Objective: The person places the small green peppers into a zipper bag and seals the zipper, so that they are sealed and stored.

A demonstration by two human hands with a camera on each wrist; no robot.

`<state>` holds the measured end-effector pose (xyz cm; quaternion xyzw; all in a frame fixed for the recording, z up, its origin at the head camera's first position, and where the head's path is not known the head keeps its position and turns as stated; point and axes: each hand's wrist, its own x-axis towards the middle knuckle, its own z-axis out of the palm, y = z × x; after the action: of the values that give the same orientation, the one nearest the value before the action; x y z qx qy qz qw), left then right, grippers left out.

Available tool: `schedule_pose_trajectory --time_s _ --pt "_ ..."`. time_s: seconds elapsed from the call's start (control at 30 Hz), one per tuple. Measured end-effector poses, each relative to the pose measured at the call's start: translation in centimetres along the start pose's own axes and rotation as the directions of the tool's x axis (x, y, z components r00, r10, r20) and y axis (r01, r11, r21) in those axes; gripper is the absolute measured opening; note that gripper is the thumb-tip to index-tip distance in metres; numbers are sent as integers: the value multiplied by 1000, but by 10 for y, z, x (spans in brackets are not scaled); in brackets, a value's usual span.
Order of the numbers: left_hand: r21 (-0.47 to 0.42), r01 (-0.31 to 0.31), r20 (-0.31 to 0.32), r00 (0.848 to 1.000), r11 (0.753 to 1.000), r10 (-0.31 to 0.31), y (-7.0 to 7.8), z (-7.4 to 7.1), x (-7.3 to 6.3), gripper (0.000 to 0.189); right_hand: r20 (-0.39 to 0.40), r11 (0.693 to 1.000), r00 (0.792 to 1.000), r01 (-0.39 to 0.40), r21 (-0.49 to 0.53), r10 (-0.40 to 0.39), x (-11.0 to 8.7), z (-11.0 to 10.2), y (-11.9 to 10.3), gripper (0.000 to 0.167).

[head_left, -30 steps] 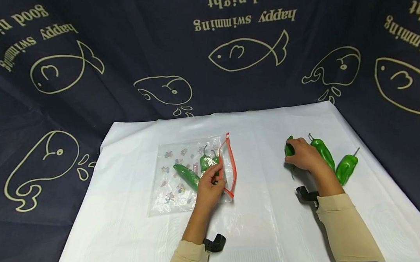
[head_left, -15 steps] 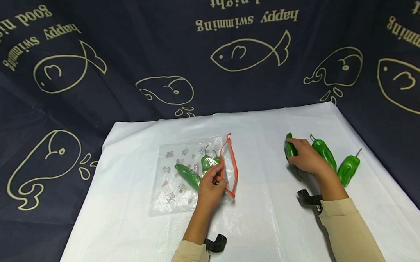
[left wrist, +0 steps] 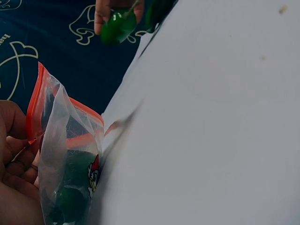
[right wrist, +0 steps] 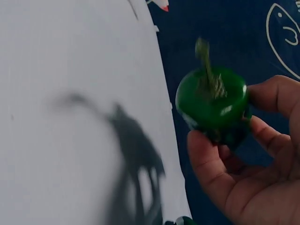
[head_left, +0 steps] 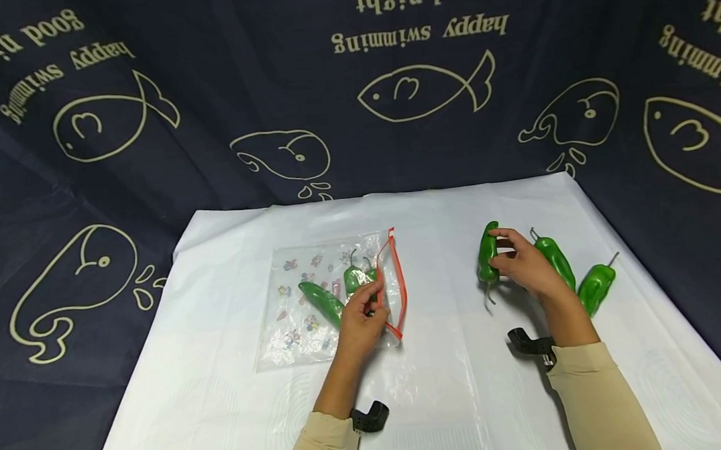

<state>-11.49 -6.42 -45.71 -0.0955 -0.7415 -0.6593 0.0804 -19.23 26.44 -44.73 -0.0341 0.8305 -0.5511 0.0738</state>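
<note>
Left hand (head_left: 362,317) pinches the red edge (head_left: 402,277) of the bag (head_left: 304,329), probably to hold it gaping; right hand (head_left: 525,263) grips a pepper (head_left: 487,254) between thumb and fingers, off the table (head_left: 428,390), stem (head_left: 488,292) toward the person; two loose peppers (head_left: 596,288) lie beside that hand; bagged peppers (head_left: 323,303) part-hidden by left hand, count unclear

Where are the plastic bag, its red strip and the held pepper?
Plastic bag (head_left: 293,305): head view, its printed wall.
Red strip (head_left: 401,277): head view, its middle.
Held pepper (head_left: 487,254): head view, its body's middle.
</note>
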Motion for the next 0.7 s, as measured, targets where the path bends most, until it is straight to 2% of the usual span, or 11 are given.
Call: schedule_pose_trajectory --time_s 0.3,0.43,0.7 --pt "-1 -17 2 1000 1000 17 0 -1 0 52 42 982 999 -10 186 3 0 14 -7 61" --pt "-21 -2 5 1000 1000 2 0 0 0 52 57 975 998 -17 222 4 1 23 -9 60" --pt "-17 13 4 1000 1000 -13 0 -1 0 52 78 967 996 25 254 -47 0 38 -16 61"
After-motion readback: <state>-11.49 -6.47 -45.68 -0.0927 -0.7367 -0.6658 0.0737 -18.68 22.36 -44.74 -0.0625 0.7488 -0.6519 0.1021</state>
